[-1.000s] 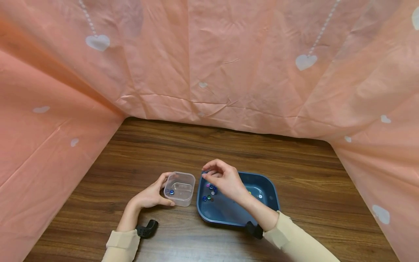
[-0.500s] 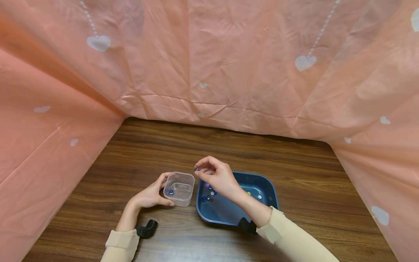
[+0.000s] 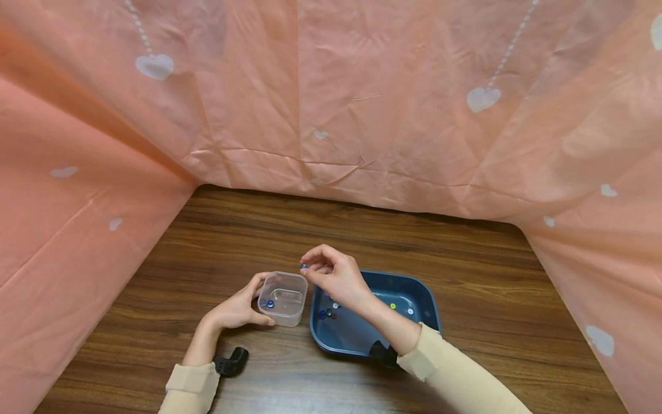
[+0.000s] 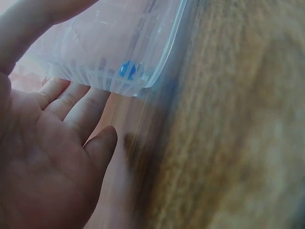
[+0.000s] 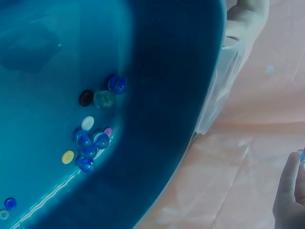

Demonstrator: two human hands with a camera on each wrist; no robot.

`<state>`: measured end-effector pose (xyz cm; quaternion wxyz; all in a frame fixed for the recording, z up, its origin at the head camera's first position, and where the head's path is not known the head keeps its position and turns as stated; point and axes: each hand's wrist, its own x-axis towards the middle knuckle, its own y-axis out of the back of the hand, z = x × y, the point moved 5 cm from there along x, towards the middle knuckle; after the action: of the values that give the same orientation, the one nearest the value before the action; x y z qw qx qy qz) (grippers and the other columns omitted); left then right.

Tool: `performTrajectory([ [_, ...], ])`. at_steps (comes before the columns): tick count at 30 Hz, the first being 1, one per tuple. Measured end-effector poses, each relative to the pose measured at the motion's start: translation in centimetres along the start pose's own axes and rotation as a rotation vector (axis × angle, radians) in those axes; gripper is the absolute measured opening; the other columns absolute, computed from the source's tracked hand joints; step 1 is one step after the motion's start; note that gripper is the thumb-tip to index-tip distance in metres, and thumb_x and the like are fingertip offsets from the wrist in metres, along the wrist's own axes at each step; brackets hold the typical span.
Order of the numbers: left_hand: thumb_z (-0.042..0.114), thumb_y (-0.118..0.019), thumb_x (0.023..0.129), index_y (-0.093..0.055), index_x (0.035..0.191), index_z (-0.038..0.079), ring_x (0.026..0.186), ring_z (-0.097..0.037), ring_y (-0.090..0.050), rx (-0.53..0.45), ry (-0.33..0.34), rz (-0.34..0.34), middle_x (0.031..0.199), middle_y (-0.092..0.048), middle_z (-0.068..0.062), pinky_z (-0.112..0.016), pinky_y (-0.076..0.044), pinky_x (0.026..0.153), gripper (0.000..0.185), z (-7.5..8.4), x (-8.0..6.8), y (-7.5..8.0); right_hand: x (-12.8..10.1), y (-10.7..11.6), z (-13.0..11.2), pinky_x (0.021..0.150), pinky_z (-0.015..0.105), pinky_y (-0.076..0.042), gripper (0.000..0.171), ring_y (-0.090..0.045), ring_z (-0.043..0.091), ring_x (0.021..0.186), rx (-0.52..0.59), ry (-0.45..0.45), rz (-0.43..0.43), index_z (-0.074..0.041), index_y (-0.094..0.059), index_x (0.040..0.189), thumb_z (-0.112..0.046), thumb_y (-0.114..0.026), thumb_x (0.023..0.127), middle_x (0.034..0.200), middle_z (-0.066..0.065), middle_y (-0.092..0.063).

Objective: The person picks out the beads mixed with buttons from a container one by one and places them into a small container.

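At the far left, a peach curtain (image 3: pixel 77 230) with white hearts, there at the back and on the right too. Next, over the brown wood tabletop (image 3: pixel 233 224), a cream left sleeve (image 3: pixel 192 382) with a black wrist piece (image 3: pixel 233 362) beside it. Then the left grip (image 3: pixel 235 307), wide round a clear plastic box (image 3: pixel 292 313) and holding it, thumb on the near side and fingers at the back. Box open side up and almost square, so no clear long way to it. Inside, near its left wall, one blue marble (image 3: pixel 270 303). Just past the box's far right corner, as seen from the head, a second blue marble (image 3: pixel 303 266), pinched in the tips of the right grip (image 3: pixel 338 279), narrow and snug. Round like a ball: no long way, no front, no pointing anywhere. By the look of it, the space that matters most: from this second marble to the box's open top, only a short way, to the left and a bit nearer the head. Right grip the nearer one, left grip on the box's other side. Height over the box's edge hard to tell. Under the right arm, a blue tray (image 3: pixel 357 333), longer side to side than front to back, near the box but apart from it. In the tray's left end, a bunch of marbles (image 5: pixel 85 140) with a white button (image 5: pixel 87 123), a yellow button (image 5: pixel 68 157) and a black button (image 5: pixel 86 98) close by. Last, the right sleeve (image 3: pixel 465 371), cream too.
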<state>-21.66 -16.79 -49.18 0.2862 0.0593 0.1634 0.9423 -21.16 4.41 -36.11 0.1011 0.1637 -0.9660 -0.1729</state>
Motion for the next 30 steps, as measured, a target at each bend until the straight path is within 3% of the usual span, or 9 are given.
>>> performTrajectory([
  [6, 0.012, -0.086, 0.073, -0.028, 0.142, 0.008, 0.136, -0.037, -0.037, 0.002, -0.006, 0.001, 0.15, -0.037, -0.02, -0.052, -0.026, 0.105, 0.09, -0.1, 0.1, 0.0, 0.2, -0.4, 0.1, 0.068, 0.026, -0.053, 0.016, -0.066, 0.011, 0.078, -0.017, 0.025, 0.0, -0.012, -0.068, 0.103, -0.008, -0.071, 0.088, 0.092, 0.001, -0.072],
  [30, 0.012, -0.086, 0.074, -0.025, 0.143, 0.007, 0.136, -0.038, -0.037, 0.014, 0.022, -0.007, 0.147, -0.04, -0.022, -0.057, -0.026, 0.105, 0.091, 0.1, 0.0, 0.0, 1.1, -2.0, 0.0, 0.071, 0.025, -0.053, 0.015, -0.066, 0.011, 0.082, -0.029, 0.041, -0.03, -0.01, -0.067, 0.105, -0.009, -0.07, 0.09, 0.095, 0.001, -0.071],
])
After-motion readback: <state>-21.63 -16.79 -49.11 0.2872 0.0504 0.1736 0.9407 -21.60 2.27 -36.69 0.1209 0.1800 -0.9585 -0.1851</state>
